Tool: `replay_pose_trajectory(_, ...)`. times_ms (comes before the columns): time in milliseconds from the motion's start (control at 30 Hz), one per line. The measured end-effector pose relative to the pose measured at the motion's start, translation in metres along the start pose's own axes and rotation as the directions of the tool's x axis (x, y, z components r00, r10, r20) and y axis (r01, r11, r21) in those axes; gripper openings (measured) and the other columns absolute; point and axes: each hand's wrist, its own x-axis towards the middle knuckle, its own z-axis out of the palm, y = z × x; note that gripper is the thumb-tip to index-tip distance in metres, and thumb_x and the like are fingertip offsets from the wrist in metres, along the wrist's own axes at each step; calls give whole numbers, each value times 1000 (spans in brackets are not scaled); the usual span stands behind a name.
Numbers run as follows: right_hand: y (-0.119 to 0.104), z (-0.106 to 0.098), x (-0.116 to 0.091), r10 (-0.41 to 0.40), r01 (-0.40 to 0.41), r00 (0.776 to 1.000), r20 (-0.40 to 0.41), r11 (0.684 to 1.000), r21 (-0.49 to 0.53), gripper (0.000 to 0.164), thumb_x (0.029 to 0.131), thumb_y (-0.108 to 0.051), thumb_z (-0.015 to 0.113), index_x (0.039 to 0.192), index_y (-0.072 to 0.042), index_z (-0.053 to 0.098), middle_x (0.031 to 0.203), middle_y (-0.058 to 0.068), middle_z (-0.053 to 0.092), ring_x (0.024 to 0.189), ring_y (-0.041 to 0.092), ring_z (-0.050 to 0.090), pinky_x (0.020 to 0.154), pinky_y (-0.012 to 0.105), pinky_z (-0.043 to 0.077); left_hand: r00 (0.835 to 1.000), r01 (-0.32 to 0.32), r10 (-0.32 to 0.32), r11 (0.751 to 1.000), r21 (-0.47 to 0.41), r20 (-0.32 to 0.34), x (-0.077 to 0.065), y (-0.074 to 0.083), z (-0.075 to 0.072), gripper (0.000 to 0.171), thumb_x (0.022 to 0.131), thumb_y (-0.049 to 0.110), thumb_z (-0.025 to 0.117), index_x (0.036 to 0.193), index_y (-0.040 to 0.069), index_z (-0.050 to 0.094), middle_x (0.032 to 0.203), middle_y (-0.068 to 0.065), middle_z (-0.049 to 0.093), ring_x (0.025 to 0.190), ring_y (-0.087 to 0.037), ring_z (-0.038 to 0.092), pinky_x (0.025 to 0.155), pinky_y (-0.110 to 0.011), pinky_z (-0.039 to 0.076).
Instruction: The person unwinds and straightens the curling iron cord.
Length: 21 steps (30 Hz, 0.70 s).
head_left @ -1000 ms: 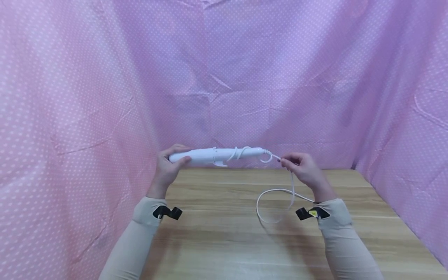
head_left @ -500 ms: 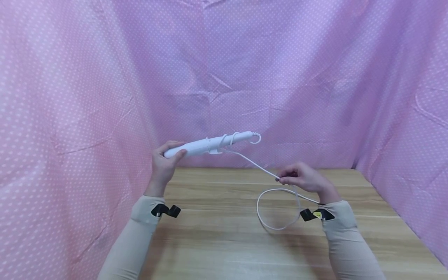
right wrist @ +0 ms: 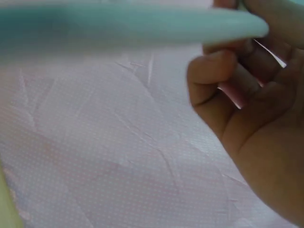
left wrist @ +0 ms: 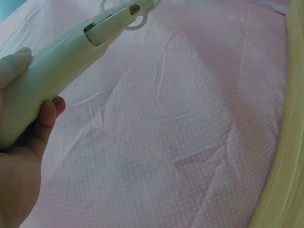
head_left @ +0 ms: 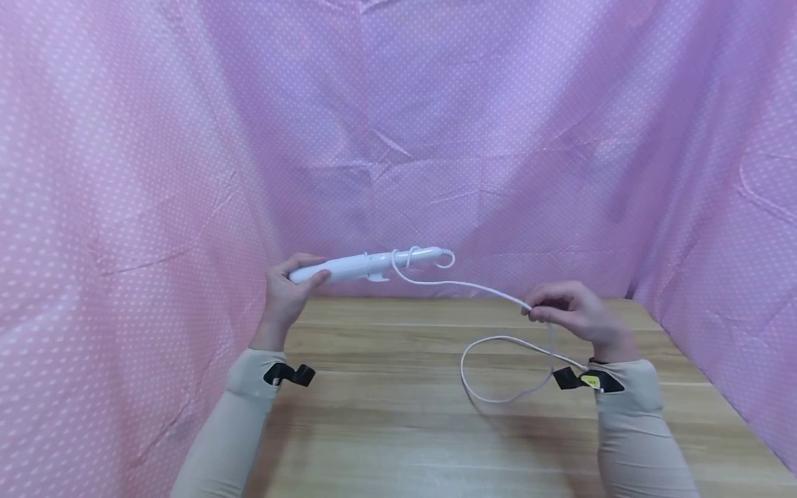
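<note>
My left hand [head_left: 284, 301] holds the thick end of a slim white corded hair-styling iron [head_left: 345, 267] above the table. A small tab juts from its underside, and the exact kind is unclear. The white cord [head_left: 461, 283] leaves the thin right end, loops loosely around that end, then runs right. Between thumb and fingertips, my right hand [head_left: 582, 311] pinches the cord. In the left wrist view, thumb and fingers wrap the iron [left wrist: 57, 61], which shows a dark notch. Close to the right wrist camera, a blurred pale cord [right wrist: 142, 26] crosses before the curled fingers [right wrist: 213, 66].
More cord [head_left: 473, 394] hangs in a large loop below my right hand, over the wood-grain table [head_left: 398, 443]. Pink dotted cloth [head_left: 436, 138] encloses the back and sides. Black camera mounts [head_left: 289, 374] sit on both sleeves.
My right hand drops from the iron's cord end, then moves right, drawing out a length of cord and loosening the wraps. The left hand shifts slightly left with the iron, which tilts up, then levels somewhat.
</note>
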Motion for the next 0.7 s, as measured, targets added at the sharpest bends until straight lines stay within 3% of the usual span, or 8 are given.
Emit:
replay_pose_trajectory(133,-5,-3,0,0,-2,984,-178,1000,-13,14,85,21,55,94,15,63,92,-4,72,80,2,65,68,14,53,998,20,-21,1000,13,67,-3,-1,-3,30,77,2,80,102,-10,69,100,-13,72,92,-14,65,79,-21,55)
replay_pose_trajectory(233,-8,-4,0,27,-46,946,-323,998,-52,15,86,20,56,95,12,65,90,-6,73,78,1,66,68,12,52,993,33,-36,999,26,112,-4,-2,-5,29,77,2,80,101,-8,70,97,-3,73,92,-12,64,78,-21,54)
replay_pose_trajectory(433,-5,-6,3,50,-124,822,-567,988,-94,7,88,11,61,93,13,66,83,-5,71,75,1,64,67,11,52,978,-22,22,1000,-4,210,-8,-3,-8,23,75,-2,80,98,0,74,95,-4,72,90,-15,65,74,-21,54)
replay_pose_trajectory(600,-2,-9,4,86,-235,716,-692,964,-123,7,88,4,66,91,10,68,79,-7,69,67,1,60,59,10,50,957,-66,86,994,-83,277,-9,-2,-10,27,74,-8,77,95,7,76,97,-6,73,91,-14,66,74,-22,55)
replay_pose_trajectory(700,0,-11,4,114,-300,670,-734,945,-128,9,88,0,68,91,8,69,77,-8,67,64,0,57,56,10,48,946,-65,104,989,-135,308,-9,-2,-11,30,74,-12,74,96,8,76,98,-4,73,92,-15,66,75,-23,55)
